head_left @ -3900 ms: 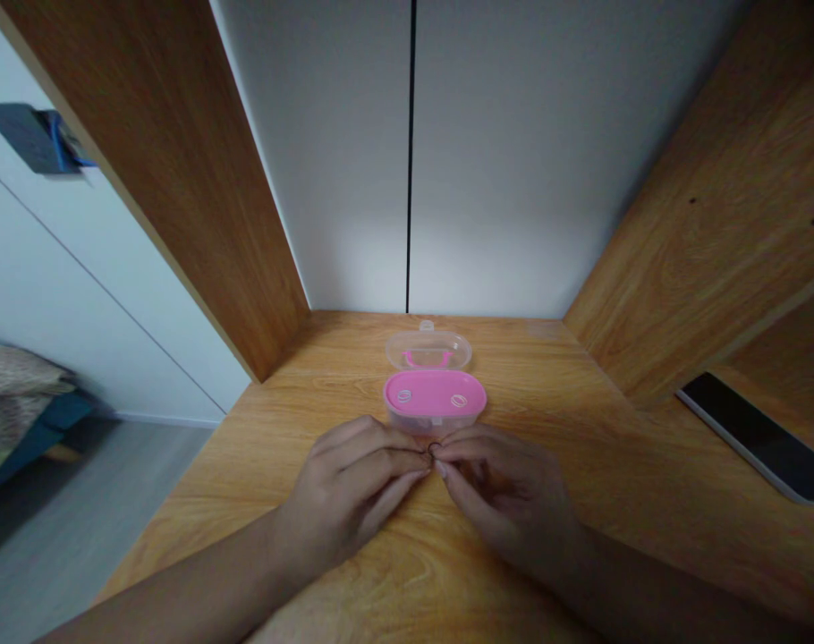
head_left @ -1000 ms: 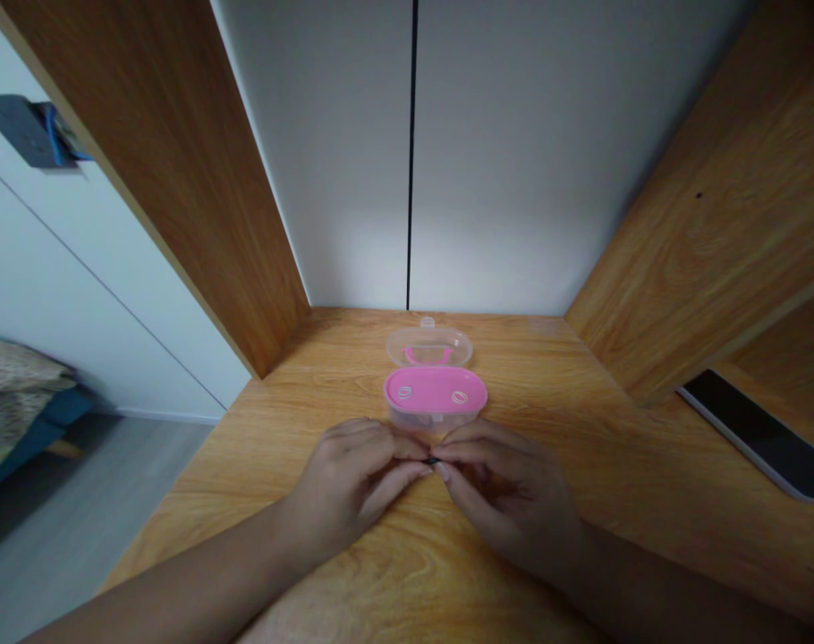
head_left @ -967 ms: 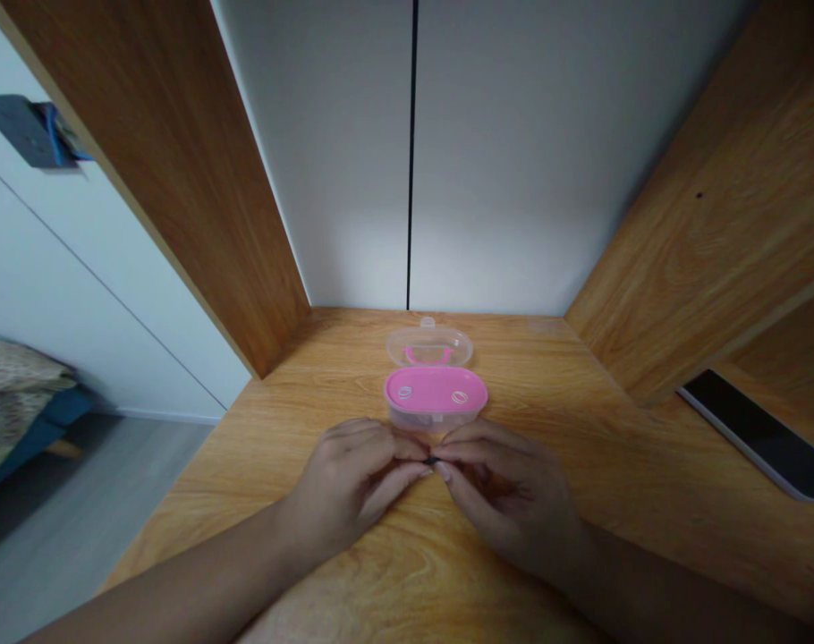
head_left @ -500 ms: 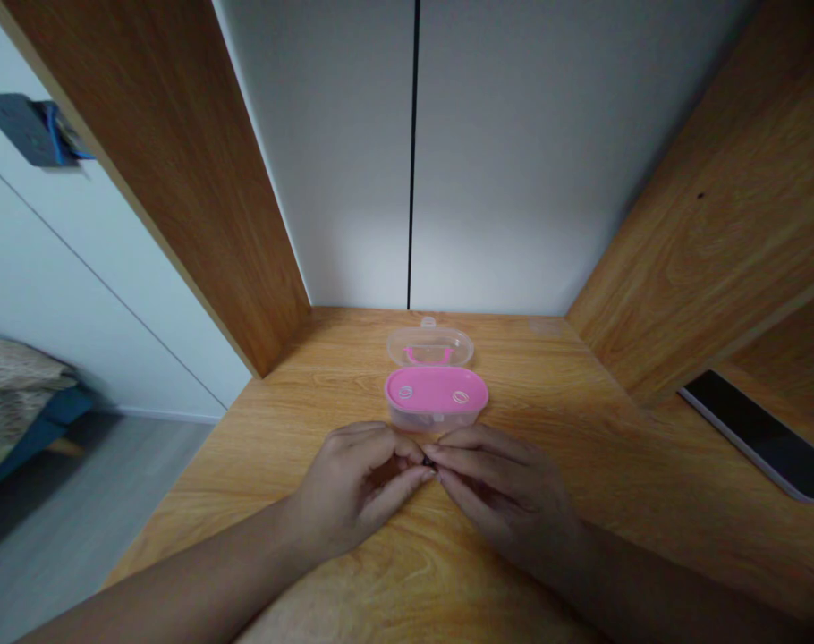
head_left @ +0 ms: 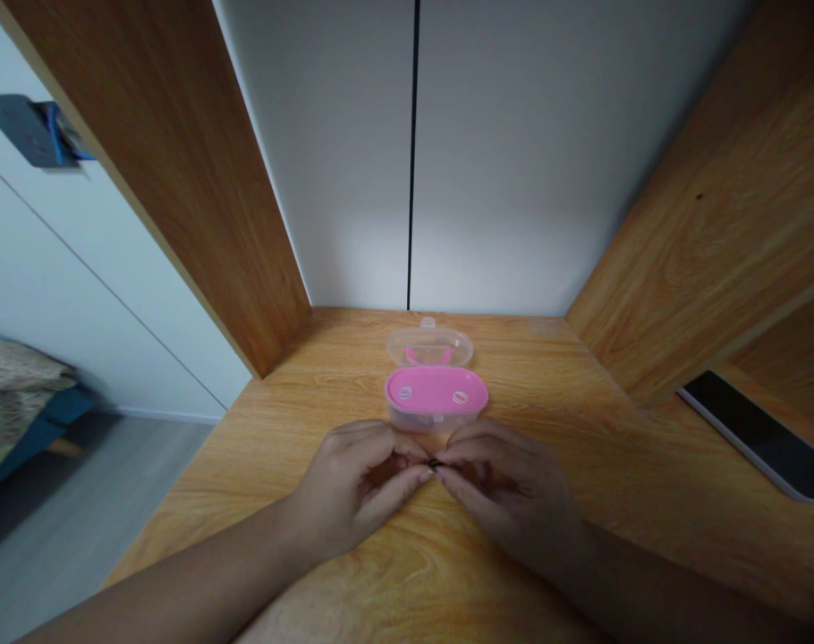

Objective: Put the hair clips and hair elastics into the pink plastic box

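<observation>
My left hand (head_left: 357, 483) and my right hand (head_left: 507, 496) rest on the wooden desk (head_left: 648, 519) with their fingertips meeting. Both pinch a tiny dark ring-like object (head_left: 434, 463) between thumb and forefinger; I cannot make out what it is. Just beyond the fingertips stands a small oval pink case (head_left: 436, 394) with its clear lid (head_left: 429, 345) hinged open toward the wall. Two small rings lie on the pink insert, one at the left and one at the right.
Wooden side panels close the desk in on the left (head_left: 179, 179) and right (head_left: 716, 206), with a white wall behind. A dark phone (head_left: 759, 434) lies on a shelf at the right. The desk's left edge drops to a grey floor.
My hands have stayed together at the same spot. The fingers have shifted slightly around the tiny dark object, and my right hand's fingers have curled in more. The case has not moved.
</observation>
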Motion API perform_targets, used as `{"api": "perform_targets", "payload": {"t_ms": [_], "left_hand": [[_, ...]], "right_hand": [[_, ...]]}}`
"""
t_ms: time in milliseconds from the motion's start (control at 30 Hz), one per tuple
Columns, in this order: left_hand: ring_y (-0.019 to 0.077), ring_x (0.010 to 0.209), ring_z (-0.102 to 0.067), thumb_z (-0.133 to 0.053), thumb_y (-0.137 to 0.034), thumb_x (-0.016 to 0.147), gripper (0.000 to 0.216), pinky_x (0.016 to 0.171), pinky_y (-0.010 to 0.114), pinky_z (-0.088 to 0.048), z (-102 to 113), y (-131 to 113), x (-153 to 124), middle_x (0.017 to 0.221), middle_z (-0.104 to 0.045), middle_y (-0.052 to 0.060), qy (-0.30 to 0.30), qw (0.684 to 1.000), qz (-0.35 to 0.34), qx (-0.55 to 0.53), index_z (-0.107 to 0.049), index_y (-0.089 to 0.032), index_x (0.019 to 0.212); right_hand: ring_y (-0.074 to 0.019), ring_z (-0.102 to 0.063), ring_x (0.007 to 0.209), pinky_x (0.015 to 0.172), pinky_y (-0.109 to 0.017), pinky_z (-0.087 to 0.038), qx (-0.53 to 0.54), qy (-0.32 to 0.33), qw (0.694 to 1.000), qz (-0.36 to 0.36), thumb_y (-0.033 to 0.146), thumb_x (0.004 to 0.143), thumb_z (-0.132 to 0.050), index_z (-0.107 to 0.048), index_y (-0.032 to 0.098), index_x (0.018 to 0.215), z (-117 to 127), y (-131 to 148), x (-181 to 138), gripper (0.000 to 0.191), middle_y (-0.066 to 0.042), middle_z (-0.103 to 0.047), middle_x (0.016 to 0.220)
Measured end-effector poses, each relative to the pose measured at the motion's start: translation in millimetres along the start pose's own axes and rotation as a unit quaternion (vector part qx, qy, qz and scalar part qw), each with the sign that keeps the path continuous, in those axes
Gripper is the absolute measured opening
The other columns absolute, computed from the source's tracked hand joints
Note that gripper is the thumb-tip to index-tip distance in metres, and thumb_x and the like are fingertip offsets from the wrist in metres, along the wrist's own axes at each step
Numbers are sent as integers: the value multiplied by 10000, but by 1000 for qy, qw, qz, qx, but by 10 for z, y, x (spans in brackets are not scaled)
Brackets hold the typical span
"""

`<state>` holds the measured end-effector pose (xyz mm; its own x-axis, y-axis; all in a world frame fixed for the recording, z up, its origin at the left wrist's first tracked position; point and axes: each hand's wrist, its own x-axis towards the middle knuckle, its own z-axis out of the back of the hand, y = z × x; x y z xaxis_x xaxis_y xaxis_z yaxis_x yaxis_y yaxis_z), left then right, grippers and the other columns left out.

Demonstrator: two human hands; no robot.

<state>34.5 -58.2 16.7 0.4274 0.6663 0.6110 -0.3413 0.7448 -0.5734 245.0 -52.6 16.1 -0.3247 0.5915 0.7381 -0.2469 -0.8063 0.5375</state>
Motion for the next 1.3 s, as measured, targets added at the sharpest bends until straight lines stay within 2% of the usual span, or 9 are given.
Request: {"api": "perform_targets", "payload": {"t_ms": [133, 233, 300, 400, 567, 700, 833, 1067, 1300], "left_hand": [[144, 753, -640, -647, -160, 924, 31, 688, 264, -498, 24, -18, 28, 808, -695, 20, -43, 999, -9, 29, -665, -186, 923], [200, 951, -621, -646, -174, 920, 61, 829, 342, -513, 36, 5, 35, 983, -654, 62, -83, 993, 22, 86, -675, -202, 966], [255, 1143, -571, -650, -201, 921, 167, 961, 428, -497, 31, 56, 30, 1174, -595, 101, -94, 985, 63, 130, -675, -221, 1085], [318, 1333, -466, -669, -266, 922, 443, 1089, 553, -425, 5, 176, 13, 1405, -495, 146, -56, 978, 111, 166, -554, -243, 1349], [362, 1273, -554, -721, -412, 890, 734, 1043, 626, -454, -51, 366, -37, 1389, -577, 190, -18, 978, 153, 142, -365, -214, 1500], [338, 1284, -584, -726, -329, 892, 720, 1053, 573, -485, -79, 428, -76, 1404, -588, 189, -33, 984, 154, 84, -368, -213, 1505], [315, 1221, -634, -756, -297, 866, 733, 991, 505, -551, -89, 391, -75, 1352, -624, 183, -40, 991, 124, 22, -385, -221, 1493], [314, 1205, -622, -815, -362, 809, 782, 1022, 540, -519, -75, 239, -44, 1330, -615, 157, -18, 987, 144, 63, -390, -231, 1453], [276, 1169, -621, -817, -373, 802, 753, 1022, 497, -521, -69, 220, -40, 1300, -628, 114, -18, 986, 149, 73, -406, -254, 1421]], "right_hand": [[-153, -668, 746, 680, -286, -573, -16, -69, 996, -54, 129, 824, -743, -724, 265, 882, 8, -23, 2, 149, -3, -677, 827], [-185, -641, 850, 764, -345, -563, -45, -130, 983, -119, 200, 831, -755, -738, 270, 863, 17, -103, 4, 80, -27, -634, 903], [-204, -628, 926, 815, -373, -557, -57, -162, 972, -161, 262, 820, -779, -747, 266, 858, 18, -184, 1, 50, -44, -617, 974], [-227, -627, 1032, 880, -393, -556, -44, -188, 956, -220, 341, 807, -798, -759, 252, 842, 4, -311, -9, 103, -67, -625, 1085], [-208, -651, 1006, 791, -336, -581, 23, -188, 945, -266, 369, 799, -803, -771, 228, 833, -30, -411, -29, 149, -76, -627, 1138], [-196, -645, 950, 734, -314, -578, 38, -190, 946, -260, 366, 784, -814, -771, 228, 821, -35, -375, -20, 150, -71, -609, 1101], [-224, -626, 1030, 864, -378, -566, 21, -205, 948, -244, 365, 769, -828, -770, 230, 817, -30, -351, -4, 155, -73, -611, 1087], [-249, -623, 1030, 772, -371, -573, 19, -215, 934, -286, 413, 721, -835, -746, 218, 787, -15, -333, 10, 224, -87, -569, 1124], [-302, -577, 1152, 918, -471, -537, -14, -199, 930, -308, 406, 706, -822, -760, 224, 791, 5, -329, 10, 210, -94, -549, 1172]]}}
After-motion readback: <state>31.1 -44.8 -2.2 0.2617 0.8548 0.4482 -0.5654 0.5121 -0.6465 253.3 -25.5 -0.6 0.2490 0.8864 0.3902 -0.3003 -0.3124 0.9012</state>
